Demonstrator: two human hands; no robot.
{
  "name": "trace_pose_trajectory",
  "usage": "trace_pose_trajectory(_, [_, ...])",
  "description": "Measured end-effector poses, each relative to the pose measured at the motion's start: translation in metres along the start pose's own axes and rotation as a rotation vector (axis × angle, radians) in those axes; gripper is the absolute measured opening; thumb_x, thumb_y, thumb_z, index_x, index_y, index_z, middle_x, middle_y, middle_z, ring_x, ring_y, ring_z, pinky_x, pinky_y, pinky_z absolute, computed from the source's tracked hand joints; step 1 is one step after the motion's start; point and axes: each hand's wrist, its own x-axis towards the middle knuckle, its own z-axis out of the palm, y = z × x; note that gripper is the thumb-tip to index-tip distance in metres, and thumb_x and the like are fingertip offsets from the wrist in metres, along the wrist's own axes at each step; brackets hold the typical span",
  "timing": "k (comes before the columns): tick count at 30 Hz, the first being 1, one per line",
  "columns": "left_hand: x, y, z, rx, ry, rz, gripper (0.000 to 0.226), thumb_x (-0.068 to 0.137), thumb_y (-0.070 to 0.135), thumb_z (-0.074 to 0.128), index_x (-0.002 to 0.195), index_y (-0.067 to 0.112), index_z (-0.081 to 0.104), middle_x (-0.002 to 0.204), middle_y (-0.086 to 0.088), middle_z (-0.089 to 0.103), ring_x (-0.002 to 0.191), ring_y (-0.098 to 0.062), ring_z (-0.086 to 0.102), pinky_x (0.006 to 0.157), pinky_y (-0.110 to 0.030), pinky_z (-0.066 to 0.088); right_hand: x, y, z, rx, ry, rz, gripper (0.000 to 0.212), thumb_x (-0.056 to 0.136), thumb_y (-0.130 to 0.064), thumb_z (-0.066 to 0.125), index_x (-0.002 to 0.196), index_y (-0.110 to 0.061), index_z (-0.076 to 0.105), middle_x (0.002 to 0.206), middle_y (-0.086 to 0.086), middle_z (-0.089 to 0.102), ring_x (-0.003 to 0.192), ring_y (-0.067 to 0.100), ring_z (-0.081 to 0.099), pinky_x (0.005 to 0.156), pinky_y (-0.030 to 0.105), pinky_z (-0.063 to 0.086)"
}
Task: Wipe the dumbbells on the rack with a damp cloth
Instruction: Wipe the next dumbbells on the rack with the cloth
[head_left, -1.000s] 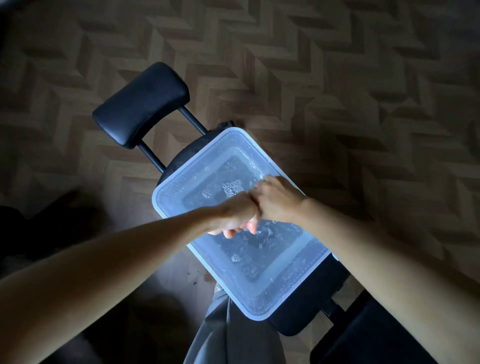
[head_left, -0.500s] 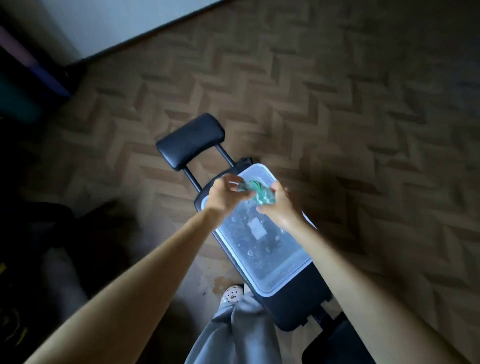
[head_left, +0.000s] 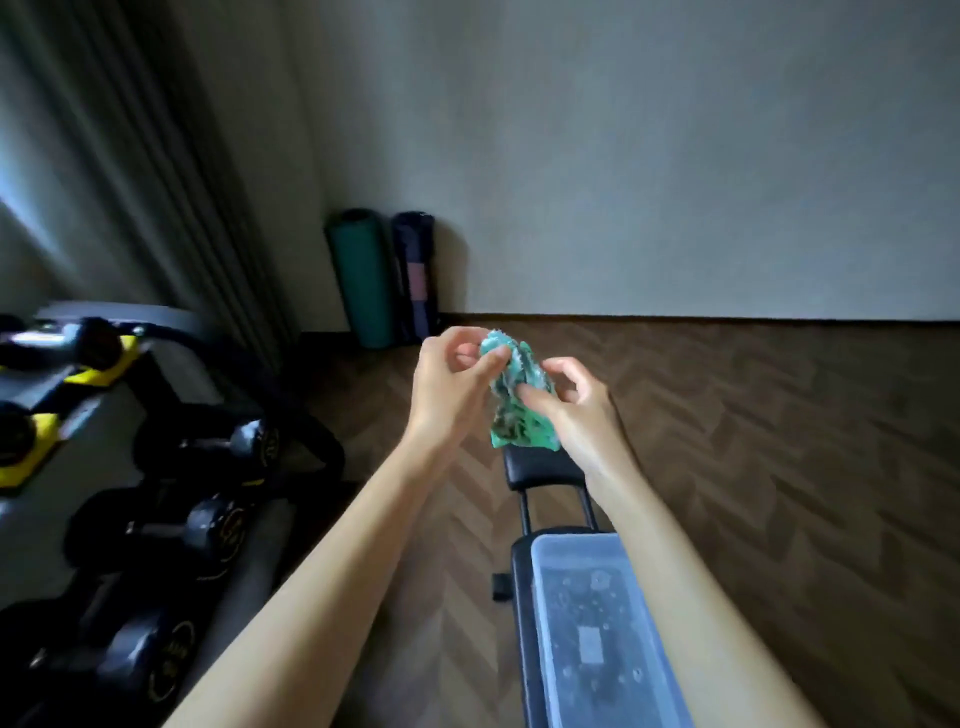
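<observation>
One green cloth (head_left: 519, 405) is held in mid-air between both hands, above the far end of the surface (head_left: 519, 597). It is crumpled into an upright bunch, with darker mottled patches and a zigzag edge at the top. Its upper part is pinched between the thumb and fingers of the left hand (head_left: 447, 384). Its right side is gripped by the curled fingers of the right hand (head_left: 582, 410), which hide part of it. At the left, the rack (head_left: 88, 410) is cut off by the frame edge and sunk in shadow. Three black dumbbells (head_left: 208, 525) can be counted on its lower tiers, and anything above is hard to make out. One clear tub (head_left: 550, 551) of water is carried on the near surface, partly covered by the right forearm. Two rolled mats (head_left: 358, 275) are stood against the far wall.
</observation>
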Motion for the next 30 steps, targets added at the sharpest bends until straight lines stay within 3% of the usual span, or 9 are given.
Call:
trace_pose_trajectory(2, [-0.015,0.016,-0.048,0.026,0.15,0.03,0.014,0.081,0.027,0.07,0.084,0.018,0.06,0.1,-0.008,0.062,0.089,-0.015,0.061,0.078,-0.027,0.052,-0.013,-0.029,0.031,0.07,-0.095,-0.066,0.01,0.086,-0.009,0.063,0.089,-0.018,0.064,0.076,-0.002,0.065,0.066,0.006,0.061,0.062,0.019,0.048])
trace_pose_trajectory(4, [-0.038,0.03,-0.097,0.031,0.276,0.013,0.027,0.076,0.039,0.072,0.077,0.023,0.05,0.099,-0.007,0.062,0.093,-0.021,0.061,0.084,-0.038,0.053,-0.032,-0.057,0.069,0.111,-0.206,-0.086,0.01,0.088,-0.006,0.06,0.091,-0.011,0.067,0.073,-0.005,0.065,0.059,-0.003,0.059,0.055,0.01,0.045])
trace_pose_trajectory(7, [-0.084,0.047,-0.173,0.077,0.415,0.007,0.036,0.063,0.052,0.069,0.074,0.024,0.05,0.093,-0.009,0.066,0.091,-0.025,0.064,0.084,-0.051,0.053,-0.069,-0.09,0.128,0.162,-0.337,-0.092,0.014,0.087,-0.003,0.059,0.082,-0.012,0.068,0.07,-0.003,0.063,0.059,0.0,0.059,0.056,0.013,0.045])
trace_pose_trajectory(10, [-0.135,0.06,-0.242,0.117,0.6,0.023,0.029,0.069,0.034,0.078,0.077,0.02,0.054,0.082,-0.001,0.063,0.08,-0.017,0.061,0.083,-0.047,0.054,-0.113,-0.111,0.189,0.139,-0.483,-0.151,0.02,0.085,-0.005,0.058,0.072,-0.018,0.064,0.071,-0.002,0.062,0.069,0.01,0.055,0.064,0.024,0.042])
trace_pose_trajectory(15, [-0.249,0.071,-0.345,0.149,0.85,-0.017,0.024,0.076,0.014,0.075,0.092,0.009,0.058,0.078,-0.002,0.061,0.069,-0.011,0.057,0.07,-0.029,0.049,-0.219,-0.135,0.285,0.154,-0.812,-0.178,0.022,0.086,-0.005,0.058,0.068,-0.017,0.06,0.069,0.001,0.057,0.068,0.014,0.051,0.065,0.027,0.041])
trace_pose_trajectory(21, [-0.424,0.068,-0.447,0.227,1.184,-0.077,0.006,0.083,0.02,0.068,0.084,0.015,0.069,0.082,-0.01,0.067,0.078,-0.019,0.06,0.077,-0.039,0.052,-0.39,-0.143,0.377,0.122,-1.173,-0.192,0.021,0.09,-0.009,0.054,0.071,-0.017,0.057,0.072,0.002,0.058,0.072,0.018,0.052,0.067,0.031,0.042])
trace_pose_trajectory(23, [-0.49,0.068,-0.476,0.263,1.274,-0.122,0.01,0.08,0.027,0.065,0.073,0.02,0.068,0.076,-0.009,0.065,0.075,-0.017,0.057,0.076,-0.038,0.052,-0.456,-0.142,0.4,0.088,-1.277,-0.202,0.022,0.09,-0.006,0.051,0.071,-0.015,0.056,0.069,0.001,0.055,0.067,0.015,0.049,0.064,0.027,0.041])
trace_pose_trajectory(27, [-0.612,0.067,-0.523,0.296,1.408,-0.223,0.025,0.092,0.018,0.057,0.067,0.016,0.058,0.074,-0.008,0.059,0.073,-0.02,0.055,0.068,-0.036,0.053,-0.583,-0.142,0.433,0.046,-1.373,-0.248,0.018,0.092,-0.005,0.049,0.076,-0.013,0.053,0.067,-0.002,0.048,0.06,0.008,0.041,0.049,0.016,0.035])
trace_pose_trajectory(30, [-0.69,0.062,-0.549,0.356,1.51,-0.276,0.034,0.094,0.024,0.054,0.061,0.017,0.049,0.06,0.0,0.048,0.062,-0.016,0.044,0.06,-0.031,0.04,-0.667,-0.139,0.452,0.013,-1.408,-0.278,0.017,0.094,-0.007,0.046,0.079,-0.013,0.051,0.08,0.004,0.053,0.065,0.01,0.047,0.053,0.019,0.038])
